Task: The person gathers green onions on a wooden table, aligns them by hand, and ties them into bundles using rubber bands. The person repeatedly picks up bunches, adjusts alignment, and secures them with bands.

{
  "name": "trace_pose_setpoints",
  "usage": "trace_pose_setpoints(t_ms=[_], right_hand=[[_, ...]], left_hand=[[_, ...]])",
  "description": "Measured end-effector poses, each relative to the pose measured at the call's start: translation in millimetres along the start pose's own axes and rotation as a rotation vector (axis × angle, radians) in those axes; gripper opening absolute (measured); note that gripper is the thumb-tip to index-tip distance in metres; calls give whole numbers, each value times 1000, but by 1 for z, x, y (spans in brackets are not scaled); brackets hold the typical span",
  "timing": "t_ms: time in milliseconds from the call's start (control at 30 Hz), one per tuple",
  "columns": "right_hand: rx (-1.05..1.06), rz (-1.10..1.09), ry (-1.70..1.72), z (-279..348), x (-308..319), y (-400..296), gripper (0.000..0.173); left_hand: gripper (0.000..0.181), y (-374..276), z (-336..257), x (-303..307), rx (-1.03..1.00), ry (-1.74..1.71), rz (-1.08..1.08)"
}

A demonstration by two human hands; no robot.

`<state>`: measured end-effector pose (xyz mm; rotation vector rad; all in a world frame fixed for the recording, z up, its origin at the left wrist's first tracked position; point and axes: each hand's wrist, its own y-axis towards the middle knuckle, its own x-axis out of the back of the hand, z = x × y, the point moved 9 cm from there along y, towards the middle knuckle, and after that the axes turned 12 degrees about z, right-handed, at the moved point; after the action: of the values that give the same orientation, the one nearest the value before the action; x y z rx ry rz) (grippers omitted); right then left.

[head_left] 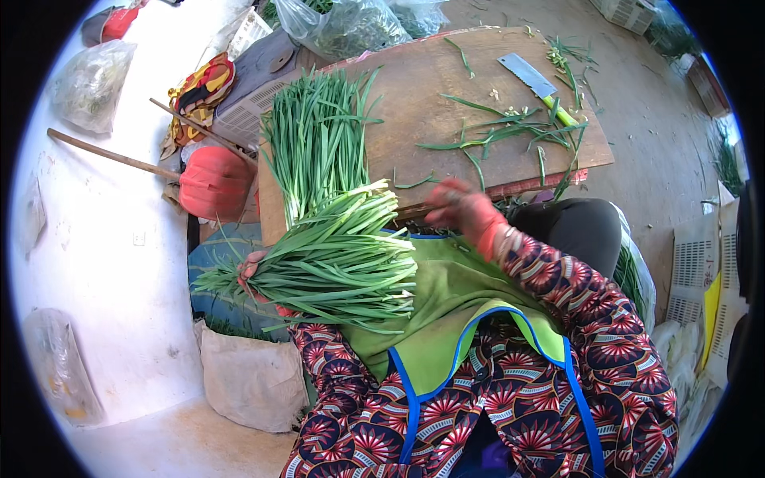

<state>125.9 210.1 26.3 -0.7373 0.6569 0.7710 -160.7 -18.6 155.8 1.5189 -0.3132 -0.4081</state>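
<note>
My left hand point(253, 273), in a reddish glove, grips a thick bunch of garlic chives point(343, 278) near its leafy end. The pale stem ends point right, in front of my green apron point(442, 281). Over the front edge of the wooden board point(412, 113), my right hand point(463, 215) is blurred by motion. It wears a red glove, its fingers look apart, and I see nothing held in it. Another pile of garlic chives point(320, 137) lies on the board's left side. A serrated cleaver-like knife point(529, 74) with a yellow-green handle rests at the right.
Loose leaves point(496, 134) and trimmings are scattered across the board. To the left stand a red rounded object point(216, 182) and a wooden pole point(113, 154). A pale sack point(254, 376) sits lower left. Clear plastic bags point(358, 27) of greens lie behind the board.
</note>
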Motion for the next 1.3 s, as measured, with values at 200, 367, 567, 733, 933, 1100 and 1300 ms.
trace_pose_setpoints(t_ms=[200,367,567,733,933,1100,1300], right_hand=[[-148,306,-136,-63,-52,40,20],[-92,161,-324,-30,-9,29,19],[-81,251,-225,-26,-41,22,24],[-58,331,-75,-44,-64,49,21],[53,-17,-29,-28,-18,45,14],[289,-273,203,31,56,7,25],[-93,271,-235,-31,-54,12,45]], left_hand=[[26,4,-13,10,-59,31,-9],[26,-16,2,10,-71,79,12],[26,4,-22,14,-101,114,31],[26,9,-29,17,-145,164,26],[27,3,6,-3,-184,217,36],[27,-19,15,-9,-186,244,53],[27,-5,13,-9,-214,294,44]])
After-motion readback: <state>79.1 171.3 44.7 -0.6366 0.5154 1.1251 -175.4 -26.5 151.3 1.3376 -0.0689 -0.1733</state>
